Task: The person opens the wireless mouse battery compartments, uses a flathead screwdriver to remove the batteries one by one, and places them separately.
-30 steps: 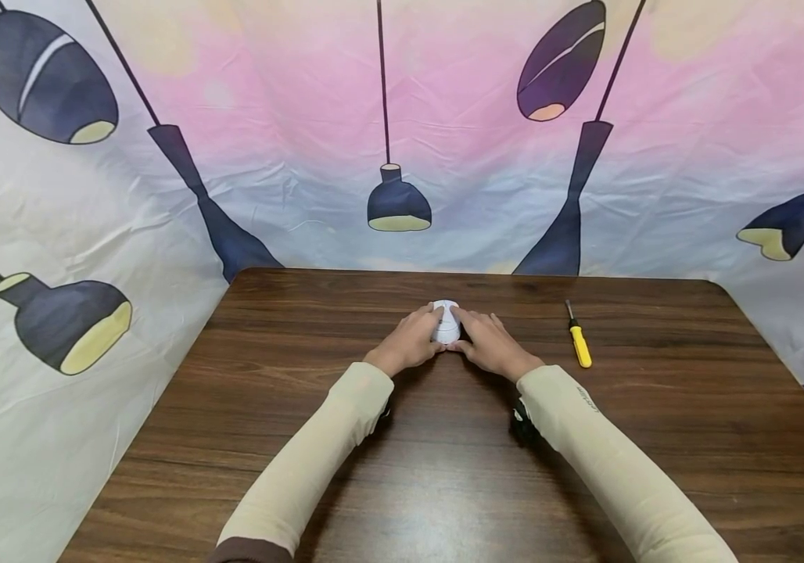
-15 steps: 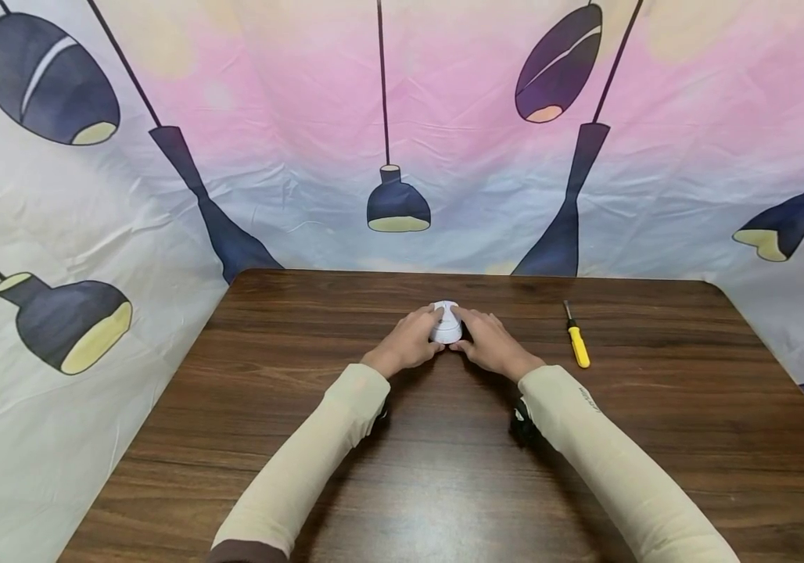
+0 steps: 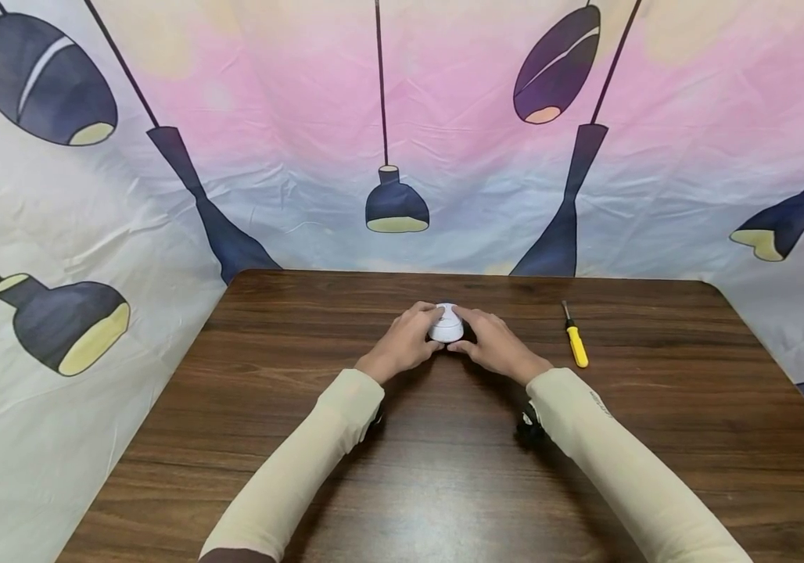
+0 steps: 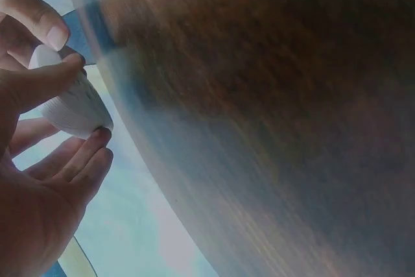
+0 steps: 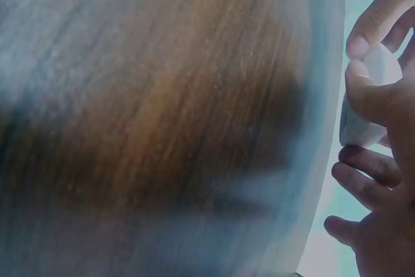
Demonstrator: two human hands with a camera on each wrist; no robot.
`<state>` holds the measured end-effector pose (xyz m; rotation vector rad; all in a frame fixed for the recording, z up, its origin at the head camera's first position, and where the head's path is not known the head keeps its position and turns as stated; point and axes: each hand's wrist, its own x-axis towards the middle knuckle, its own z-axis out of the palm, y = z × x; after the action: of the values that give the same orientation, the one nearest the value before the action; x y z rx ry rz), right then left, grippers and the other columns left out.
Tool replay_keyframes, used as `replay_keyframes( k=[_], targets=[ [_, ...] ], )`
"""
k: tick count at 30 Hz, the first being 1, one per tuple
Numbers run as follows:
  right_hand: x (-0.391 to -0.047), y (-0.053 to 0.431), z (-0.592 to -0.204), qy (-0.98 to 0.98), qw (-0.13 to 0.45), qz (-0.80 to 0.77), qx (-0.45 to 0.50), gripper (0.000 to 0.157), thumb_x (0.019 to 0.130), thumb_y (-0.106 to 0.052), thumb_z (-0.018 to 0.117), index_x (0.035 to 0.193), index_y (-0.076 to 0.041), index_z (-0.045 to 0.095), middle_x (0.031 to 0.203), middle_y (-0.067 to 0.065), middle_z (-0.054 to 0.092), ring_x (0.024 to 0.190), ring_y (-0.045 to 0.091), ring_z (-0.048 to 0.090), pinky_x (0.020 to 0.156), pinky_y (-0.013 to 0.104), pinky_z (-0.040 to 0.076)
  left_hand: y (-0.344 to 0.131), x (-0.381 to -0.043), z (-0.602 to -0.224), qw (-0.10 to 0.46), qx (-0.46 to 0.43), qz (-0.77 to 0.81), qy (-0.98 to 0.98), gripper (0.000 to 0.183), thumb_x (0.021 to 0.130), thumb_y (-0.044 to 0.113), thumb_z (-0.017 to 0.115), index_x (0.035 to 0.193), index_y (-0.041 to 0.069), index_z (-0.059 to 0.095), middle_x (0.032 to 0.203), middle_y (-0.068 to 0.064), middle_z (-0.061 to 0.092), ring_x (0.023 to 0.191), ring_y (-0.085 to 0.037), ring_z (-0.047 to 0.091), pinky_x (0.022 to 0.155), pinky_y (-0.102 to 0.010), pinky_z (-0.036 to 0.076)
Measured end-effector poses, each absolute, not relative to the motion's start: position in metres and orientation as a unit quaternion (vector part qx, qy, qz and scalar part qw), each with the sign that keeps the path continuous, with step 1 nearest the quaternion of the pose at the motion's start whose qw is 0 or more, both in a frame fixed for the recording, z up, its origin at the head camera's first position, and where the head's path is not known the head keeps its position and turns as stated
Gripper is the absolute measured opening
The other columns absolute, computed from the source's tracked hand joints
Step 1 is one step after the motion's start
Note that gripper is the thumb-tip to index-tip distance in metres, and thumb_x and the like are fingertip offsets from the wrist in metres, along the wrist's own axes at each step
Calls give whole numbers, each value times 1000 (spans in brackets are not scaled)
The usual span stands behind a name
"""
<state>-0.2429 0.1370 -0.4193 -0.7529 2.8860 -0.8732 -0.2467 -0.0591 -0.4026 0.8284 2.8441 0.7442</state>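
A small white rounded object [image 3: 446, 325] with a thin seam across it sits between both hands near the far part of the table. Its exact kind is not clear. My left hand [image 3: 400, 341] grips its left side, and my right hand [image 3: 499, 344] grips the right side. In the left wrist view the white object [image 4: 74, 105] shows fine lines on its side, pinched between thumbs and fingertips. From the right wrist, its smooth edge [image 5: 363, 124] appears, with thumbs at one end and fingers at the other; the rest is hidden behind the hands.
A yellow-handled screwdriver [image 3: 576, 342] lies to the right of the hands, its tip pointing away. The dark wooden table [image 3: 402, 485] ends at a printed cloth backdrop [image 3: 289, 195] with painted lamps.
Both hands keep hold of the white object. It has tilted, so its lower part looks wider and its outline shorter. The wrists have spread slightly apart. The screwdriver stays put.
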Motion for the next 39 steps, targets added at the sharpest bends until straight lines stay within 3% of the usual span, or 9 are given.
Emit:
replay_keyframes(
  k=[4, 9, 15, 26, 33, 39],
  targets=[
    [-241, 139, -417, 925, 1, -294, -242, 64, 96, -12, 72, 151, 2, 42, 146, 23, 51, 133, 37, 50, 107, 53, 48, -60, -244, -401, 41, 278, 253, 926, 61, 98, 15, 69, 151, -2, 43, 152, -22, 43, 135, -33, 49, 107, -45, 49],
    [-241, 141, -417, 923, -13, -303, -237, 57, 98, -5, 67, 150, 2, 45, 145, 23, 52, 133, 37, 51, 106, 53, 49, -59, -241, -399, 39, 282, 264, 922, 60, 99, 18, 69, 150, -1, 44, 150, -21, 47, 134, -32, 50, 106, -44, 50],
    [-239, 144, -417, 920, -20, -307, -242, 55, 98, -6, 67, 149, 2, 46, 145, 22, 53, 132, 36, 52, 106, 52, 50, -56, -239, -398, 24, 274, 261, 925, 62, 95, 15, 74, 148, -1, 47, 147, -20, 50, 130, -31, 53, 106, -45, 51],
    [-236, 150, -414, 907, -37, -335, -253, 49, 101, -6, 63, 147, 2, 49, 142, 20, 56, 127, 33, 57, 100, 49, 54, -55, -237, -397, -25, 276, 291, 916, 49, 97, 12, 71, 143, 1, 55, 137, -17, 58, 120, -28, 61, 98, -40, 57],
    [-236, 152, -412, 905, -58, -327, -264, 37, 103, -8, 59, 139, -2, 56, 126, 17, 64, 109, 28, 64, 87, 45, 58, -57, -236, -396, -48, 279, 318, 905, 45, 99, 10, 67, 143, 5, 57, 133, -16, 63, 114, -25, 65, 91, -38, 59],
    [-234, 152, -409, 909, -61, -320, -259, 39, 103, -8, 59, 141, 1, 54, 118, 18, 62, 96, 26, 61, 78, 43, 55, -57, -233, -393, -47, 272, 328, 904, 45, 100, 11, 65, 144, 5, 55, 133, -15, 64, 110, -24, 67, 86, -37, 60]
  ],
)
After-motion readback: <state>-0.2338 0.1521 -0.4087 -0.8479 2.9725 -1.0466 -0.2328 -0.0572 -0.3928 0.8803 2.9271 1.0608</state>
